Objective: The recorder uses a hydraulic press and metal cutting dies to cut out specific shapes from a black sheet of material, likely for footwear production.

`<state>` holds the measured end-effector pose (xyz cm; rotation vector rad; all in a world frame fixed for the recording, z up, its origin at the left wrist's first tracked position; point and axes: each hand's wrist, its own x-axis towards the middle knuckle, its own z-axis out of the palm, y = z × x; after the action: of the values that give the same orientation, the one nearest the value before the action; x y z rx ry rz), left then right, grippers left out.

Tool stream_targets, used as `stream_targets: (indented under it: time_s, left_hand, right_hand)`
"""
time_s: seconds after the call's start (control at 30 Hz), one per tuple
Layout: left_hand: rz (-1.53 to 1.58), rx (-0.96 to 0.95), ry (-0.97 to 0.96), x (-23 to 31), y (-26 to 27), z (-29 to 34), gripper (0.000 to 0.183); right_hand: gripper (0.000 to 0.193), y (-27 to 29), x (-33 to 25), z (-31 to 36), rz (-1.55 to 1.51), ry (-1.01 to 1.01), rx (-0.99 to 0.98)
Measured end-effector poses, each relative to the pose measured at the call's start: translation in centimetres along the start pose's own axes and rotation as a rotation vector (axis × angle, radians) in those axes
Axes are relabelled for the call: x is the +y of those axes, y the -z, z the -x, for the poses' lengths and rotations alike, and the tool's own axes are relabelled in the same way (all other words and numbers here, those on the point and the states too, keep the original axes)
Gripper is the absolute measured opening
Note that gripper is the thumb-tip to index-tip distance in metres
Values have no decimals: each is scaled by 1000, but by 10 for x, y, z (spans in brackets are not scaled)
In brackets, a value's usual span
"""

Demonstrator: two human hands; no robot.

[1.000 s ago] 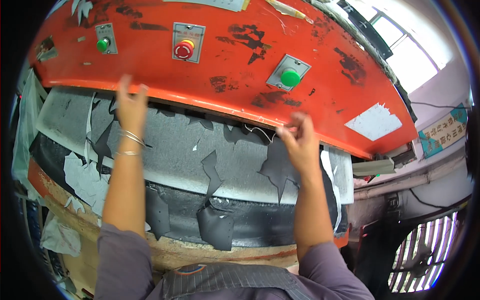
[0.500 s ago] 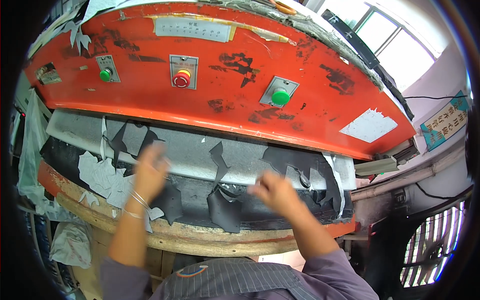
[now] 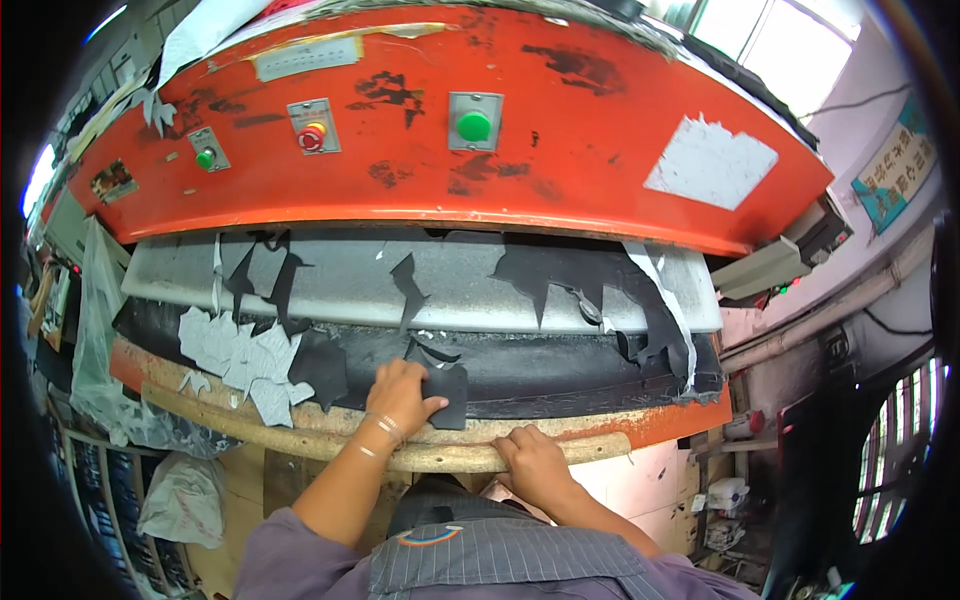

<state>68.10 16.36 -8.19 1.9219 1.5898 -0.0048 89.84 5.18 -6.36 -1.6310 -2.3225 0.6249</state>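
Note:
My left hand [image 3: 398,398] lies over the left part of a black sheet cutout [image 3: 452,392], its thumb spread away from the fingers. That cutout rests on the dark front strip [image 3: 520,375] of the machine bed. My right hand [image 3: 532,460] is lower and to the right, its fingers curled over the wooden front rail [image 3: 340,442]; its thumb is hidden. Left of my left hand lie another black cutout [image 3: 320,368] and crumpled grey-white scraps [image 3: 240,355]. Behind, a thin black offcut [image 3: 407,290] lies on the pale grey bed [image 3: 350,285].
A red machine beam [image 3: 400,190] spans the back, with a red stop button [image 3: 312,136] and green buttons [image 3: 473,126]. Large black offcuts [image 3: 560,262] with a white strip [image 3: 665,300] lie at right. A clear plastic sheet [image 3: 95,340] hangs at left, above a white bag [image 3: 182,498].
Both hands have come down toward the front edge. My left hand has moved right onto the black cutout, and my right hand onto the wooden rail. The view has shifted.

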Motion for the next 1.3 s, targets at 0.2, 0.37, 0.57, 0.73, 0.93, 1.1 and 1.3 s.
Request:
stream_targets:
  time_s: [0.2,0.37,0.57,0.73,0.93,1.1,1.3]
  left_hand:
    - [153,205,86,-7,2,-12,78]
    - [240,344,121,-57,7,24,59]
    - [390,718,127,-84,-23,-41,43]
    - [581,506,-4,-33,-23,-32,41]
    - [875,528,-75,4,-23,-51,55]
    - [1103,235,-386,13,-12,-51,112]
    - [1052,242,-163,35,-60,-35,42]
  right_hand:
    - [44,20,39,-21,-110,190,-271]
    - [61,68,60,-110,-167,49,-192]
    - [86,56,147,-315,262,-134,120]
    - [85,47,111,-346,221,-342,96]
    - [79,51,83,-308,-49,-315,-35]
    - [76,12,81,-176,-784,82,-111]
    - [63,-2,88,-96,-934,62,-133]
